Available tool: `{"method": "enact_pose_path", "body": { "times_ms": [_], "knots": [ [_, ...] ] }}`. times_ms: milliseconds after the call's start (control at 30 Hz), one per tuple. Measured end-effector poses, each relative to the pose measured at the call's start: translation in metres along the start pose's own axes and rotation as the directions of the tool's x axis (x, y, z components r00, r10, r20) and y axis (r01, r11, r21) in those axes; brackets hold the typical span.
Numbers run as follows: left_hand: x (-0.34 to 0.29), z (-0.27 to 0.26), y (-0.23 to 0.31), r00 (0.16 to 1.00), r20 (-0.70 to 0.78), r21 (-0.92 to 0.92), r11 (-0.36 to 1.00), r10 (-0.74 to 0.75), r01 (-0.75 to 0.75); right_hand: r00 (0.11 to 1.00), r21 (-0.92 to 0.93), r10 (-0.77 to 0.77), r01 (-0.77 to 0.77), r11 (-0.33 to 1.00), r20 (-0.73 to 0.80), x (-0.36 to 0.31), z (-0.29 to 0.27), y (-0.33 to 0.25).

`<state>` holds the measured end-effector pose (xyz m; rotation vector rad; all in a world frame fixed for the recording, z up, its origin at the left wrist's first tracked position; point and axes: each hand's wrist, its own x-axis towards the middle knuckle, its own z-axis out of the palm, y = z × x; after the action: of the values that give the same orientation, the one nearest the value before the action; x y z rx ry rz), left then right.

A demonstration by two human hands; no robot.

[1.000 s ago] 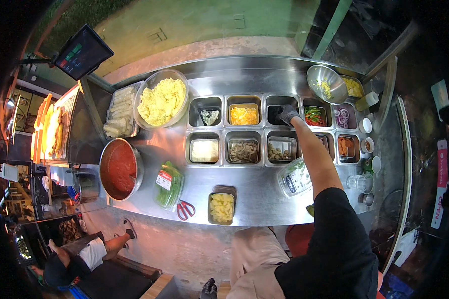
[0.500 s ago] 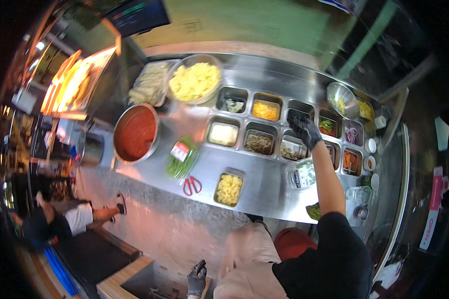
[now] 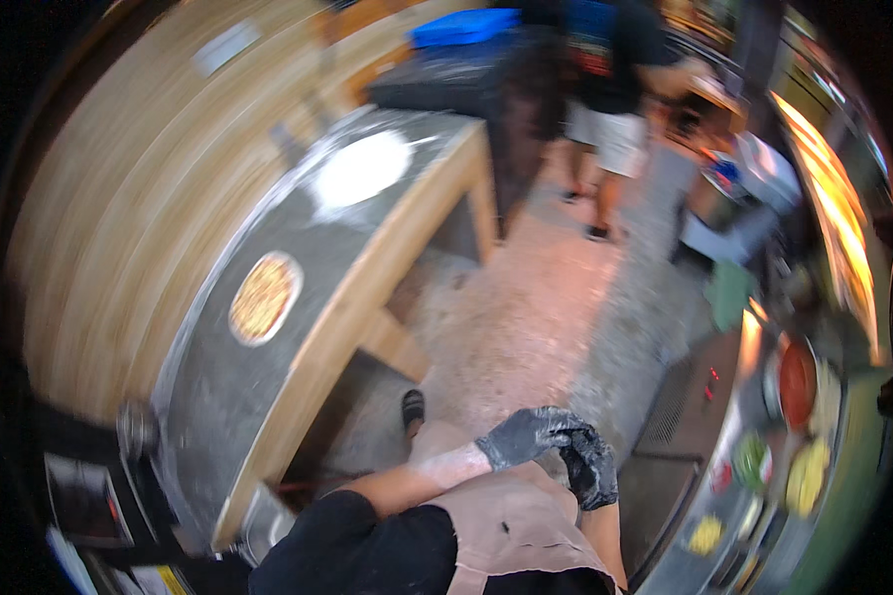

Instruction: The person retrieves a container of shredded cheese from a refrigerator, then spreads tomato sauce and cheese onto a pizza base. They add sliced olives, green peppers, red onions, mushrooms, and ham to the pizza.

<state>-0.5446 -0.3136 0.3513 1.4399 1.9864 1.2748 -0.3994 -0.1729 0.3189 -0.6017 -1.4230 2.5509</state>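
In front of my apron (image 3: 511,516), my left hand (image 3: 534,436) and my right hand (image 3: 590,474) come together, both in dark gloves with whitish dust. The left fingers bend over toward the right palm and touch it. My right hand is curled up like a cup. Whatever lies between the hands is hidden and blurred. A topped pizza (image 3: 266,297) lies on the grey worktop (image 3: 213,397) to my left, well apart from both hands. Farther along that worktop is a white patch of flour (image 3: 362,171).
A wooden frame (image 3: 337,317) edges the worktop. At the right are the steel prep counter (image 3: 670,570), a pot of red sauce (image 3: 796,382) and a bag of greens (image 3: 752,461). Another person (image 3: 610,109) stands at the far end, near a dark cabinet with blue trays (image 3: 463,27).
The view has swung left from the prep counter to the worktop with the pizza. My right hand has left the topping pans and meets the left hand before my body.
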Motion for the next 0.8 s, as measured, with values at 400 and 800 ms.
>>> {"method": "enact_pose_path", "body": {
  "times_ms": [400,800],
  "knots": [
    [-0.241,-0.375,-0.124,0.702,-0.699,0.287,0.846,-0.136,0.449,0.749,-0.539,0.354,0.005,0.843,0.560,0.237,0.468,0.073],
    [-0.359,-0.500,-0.199,0.574,-0.714,0.030,0.800,-0.402,0.599,0.611,-0.446,0.693,-0.534,0.718,0.384,0.283,0.598,0.165]
  ]
}}
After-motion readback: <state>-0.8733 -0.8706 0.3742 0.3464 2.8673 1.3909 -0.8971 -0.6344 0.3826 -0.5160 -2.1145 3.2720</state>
